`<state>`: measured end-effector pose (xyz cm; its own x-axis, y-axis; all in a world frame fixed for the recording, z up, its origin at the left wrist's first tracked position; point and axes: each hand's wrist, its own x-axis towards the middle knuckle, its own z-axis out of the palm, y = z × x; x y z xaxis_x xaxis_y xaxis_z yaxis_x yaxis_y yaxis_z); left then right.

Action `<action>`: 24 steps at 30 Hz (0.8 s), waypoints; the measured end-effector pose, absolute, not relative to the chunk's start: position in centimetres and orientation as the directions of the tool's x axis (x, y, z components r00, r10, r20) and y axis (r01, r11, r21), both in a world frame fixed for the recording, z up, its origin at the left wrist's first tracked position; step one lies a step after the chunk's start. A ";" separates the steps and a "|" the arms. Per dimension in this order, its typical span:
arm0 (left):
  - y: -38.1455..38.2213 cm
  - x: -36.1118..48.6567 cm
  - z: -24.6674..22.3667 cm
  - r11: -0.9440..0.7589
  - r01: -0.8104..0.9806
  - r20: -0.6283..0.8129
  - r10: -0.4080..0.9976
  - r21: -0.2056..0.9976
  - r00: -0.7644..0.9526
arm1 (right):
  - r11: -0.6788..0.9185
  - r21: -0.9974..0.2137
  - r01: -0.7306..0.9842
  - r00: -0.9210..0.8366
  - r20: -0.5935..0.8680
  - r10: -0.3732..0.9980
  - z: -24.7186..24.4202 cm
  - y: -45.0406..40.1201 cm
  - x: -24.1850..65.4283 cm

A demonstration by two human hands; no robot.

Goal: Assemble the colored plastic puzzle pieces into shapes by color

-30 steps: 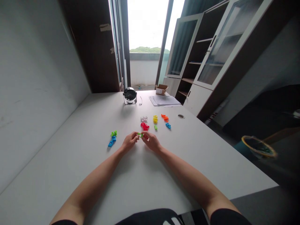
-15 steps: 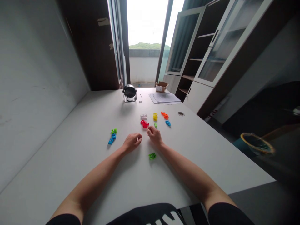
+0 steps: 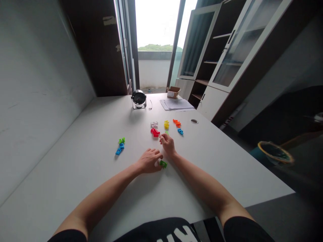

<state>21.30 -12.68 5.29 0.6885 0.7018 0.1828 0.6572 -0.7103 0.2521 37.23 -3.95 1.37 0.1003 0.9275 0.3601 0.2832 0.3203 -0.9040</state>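
Green plastic piece [image 3: 163, 164] lies at three o'clock of the left hand [image 3: 150, 160], between thumb and fingers; gripped or not, I cannot tell. Curled, its hold unclear, the right hand [image 3: 168, 145] partly hides a lime piece [image 3: 167, 132] at twelve, red pieces [image 3: 155, 132] near ten-thirty. Far beyond, at twelve, an open cardboard box [image 3: 173, 94] hides its contents.

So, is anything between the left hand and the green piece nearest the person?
Nothing visible: the left hand is right at the green piece, and the right hand sits beyond, out of the way.
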 end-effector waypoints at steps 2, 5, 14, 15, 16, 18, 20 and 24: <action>-12.0 20.9 4.8 -0.688 0.667 0.192 0.723 0.288 0.663 | 0.309 -0.909 0.280 0.104 0.349 0.931 1.4 -3.9 37.3; -11.2 20.4 4.3 -0.636 0.682 0.206 0.768 0.361 0.607 | 0.302 -0.915 0.269 0.093 0.337 0.937 1.4 -3.8 37.3; -12.4 21.6 4.6 -0.692 0.598 0.237 0.711 0.405 0.662 | 0.289 -0.930 0.227 0.157 0.328 0.932 1.2 -3.7 37.2; -12.5 21.7 4.6 -0.707 0.590 0.240 0.697 0.391 0.676 | 0.278 -0.938 0.206 0.185 0.316 0.931 1.1 -3.6 37.2; -12.5 21.8 4.5 -0.716 0.586 0.244 0.688 0.380 0.683 | 0.265 -0.948 0.178 0.215 0.300 0.929 1.0 -3.4 37.2; -12.3 21.7 4.2 -0.715 0.592 0.248 0.691 0.371 0.679 | 0.244 -0.963 0.118 0.267 0.267 0.926 0.7 -3.0 37.4; -11.8 21.3 3.9 -0.692 0.618 0.249 0.717 0.374 0.651 | 0.236 -0.969 0.068 0.292 0.246 0.924 0.5 -2.6 37.5; -10.8 20.0 3.5 -0.632 0.672 0.258 0.774 0.387 0.579 | 0.237 -0.970 0.046 0.291 0.240 0.926 0.3 -2.5 37.6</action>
<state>20.02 -10.82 3.54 0.5791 0.7735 0.2576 0.6719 -0.6317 0.3867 37.59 -2.46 0.34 0.2906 0.9261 0.2404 0.0461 0.2374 -0.9703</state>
